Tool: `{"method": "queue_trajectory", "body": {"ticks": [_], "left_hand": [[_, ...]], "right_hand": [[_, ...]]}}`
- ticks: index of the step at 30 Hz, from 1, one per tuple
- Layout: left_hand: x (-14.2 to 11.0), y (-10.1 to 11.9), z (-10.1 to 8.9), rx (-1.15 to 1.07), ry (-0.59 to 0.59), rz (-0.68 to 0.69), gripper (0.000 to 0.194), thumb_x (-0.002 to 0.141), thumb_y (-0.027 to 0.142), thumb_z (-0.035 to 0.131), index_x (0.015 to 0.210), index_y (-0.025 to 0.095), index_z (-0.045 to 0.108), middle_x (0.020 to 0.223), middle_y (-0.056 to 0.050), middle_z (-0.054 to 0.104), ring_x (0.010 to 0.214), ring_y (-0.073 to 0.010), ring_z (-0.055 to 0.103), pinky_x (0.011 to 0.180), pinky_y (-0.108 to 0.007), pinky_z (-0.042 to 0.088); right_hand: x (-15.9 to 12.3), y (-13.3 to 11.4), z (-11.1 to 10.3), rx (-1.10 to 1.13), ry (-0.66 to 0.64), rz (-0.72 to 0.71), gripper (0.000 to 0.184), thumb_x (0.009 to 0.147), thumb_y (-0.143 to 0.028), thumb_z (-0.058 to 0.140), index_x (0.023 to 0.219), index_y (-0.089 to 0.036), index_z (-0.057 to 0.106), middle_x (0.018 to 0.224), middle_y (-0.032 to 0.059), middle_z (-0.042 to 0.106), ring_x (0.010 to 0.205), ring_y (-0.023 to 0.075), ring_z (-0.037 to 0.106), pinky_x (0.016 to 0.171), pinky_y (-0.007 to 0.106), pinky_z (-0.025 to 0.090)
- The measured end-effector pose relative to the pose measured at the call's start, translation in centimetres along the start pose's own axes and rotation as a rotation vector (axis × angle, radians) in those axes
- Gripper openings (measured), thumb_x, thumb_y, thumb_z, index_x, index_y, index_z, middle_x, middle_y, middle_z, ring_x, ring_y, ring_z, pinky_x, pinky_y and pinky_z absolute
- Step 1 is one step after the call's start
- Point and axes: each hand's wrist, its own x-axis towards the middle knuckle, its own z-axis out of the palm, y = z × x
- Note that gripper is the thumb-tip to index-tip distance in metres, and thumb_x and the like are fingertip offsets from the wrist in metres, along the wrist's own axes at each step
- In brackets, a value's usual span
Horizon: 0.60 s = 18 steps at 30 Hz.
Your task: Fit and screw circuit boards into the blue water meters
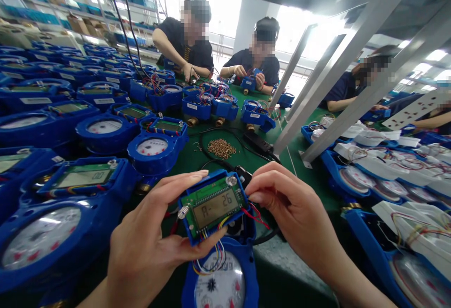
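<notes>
A green circuit board with a lit display (213, 210) sits in a small blue housing, tilted up toward me. My left hand (148, 233) grips this housing by its left side, thumb below and fingers along the top edge. Coloured wires run from the board down to a blue water meter (220, 280) with a white dial just below. At the housing's right edge, my right hand (282, 200) has thumb and forefinger pinched together beside red wires (257, 214). What lies between those fingertips is too small to make out.
Many blue water meters (155, 146) crowd the left side. A pile of brass screws (221, 148) lies on the green table (190, 157) ahead, near black cables. Metal posts (338, 73) rise at right, beside meters with white parts (373, 143). Co-workers (253, 64) sit across the table.
</notes>
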Motion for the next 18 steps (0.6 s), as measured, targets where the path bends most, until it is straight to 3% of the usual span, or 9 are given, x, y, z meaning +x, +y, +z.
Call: {"method": "queue_trajectory", "body": {"ticks": [3, 8, 14, 18], "left_hand": [[0.0, 0.1, 0.1, -0.015, 0.006, -0.023, 0.057, 0.076, 0.044, 0.081, 0.128, 0.033, 0.059, 0.12, 0.0, 0.073, 0.096, -0.0252, 0.075, 0.091, -0.042, 0.064], [0.0, 0.2, 0.3, -0.054, 0.004, -0.047, 0.058, 0.076, 0.037, 0.083, 0.129, 0.035, 0.058, 0.121, 0.0, 0.072, 0.1, -0.0254, 0.074, 0.092, -0.041, 0.065], [-0.1, 0.3, 0.3, -0.1, 0.017, -0.102, 0.054, 0.078, 0.034, 0.081, 0.127, 0.035, 0.059, 0.12, 0.0, 0.071, 0.098, -0.0228, 0.075, 0.09, -0.037, 0.064], [-0.1, 0.3, 0.4, -0.064, 0.032, -0.067, 0.055, 0.078, 0.034, 0.081, 0.128, 0.034, 0.058, 0.119, 0.0, 0.071, 0.097, -0.0219, 0.075, 0.091, -0.036, 0.063]], "right_hand": [[-0.1, 0.1, 0.2, 0.013, -0.033, -0.006, 0.02, 0.098, -0.01, 0.059, 0.08, -0.018, 0.061, 0.083, -0.003, 0.057, 0.073, 0.0072, 0.054, 0.065, 0.017, 0.044], [-0.7, 0.4, 1.1, 0.011, 0.022, 0.026, 0.02, 0.101, -0.015, 0.056, 0.082, -0.02, 0.055, 0.083, -0.004, 0.054, 0.071, 0.008, 0.05, 0.061, 0.019, 0.041], [-1.2, -0.1, 1.5, -0.002, 0.098, 0.07, 0.016, 0.099, -0.015, 0.059, 0.085, -0.02, 0.063, 0.08, -0.0039, 0.057, 0.065, 0.0067, 0.055, 0.054, 0.018, 0.042], [-1.3, -0.7, 1.2, -0.031, 0.115, 0.132, 0.013, 0.095, -0.015, 0.065, 0.085, -0.02, 0.07, 0.077, -0.003, 0.066, 0.07, 0.0091, 0.06, 0.058, 0.019, 0.045]]}}
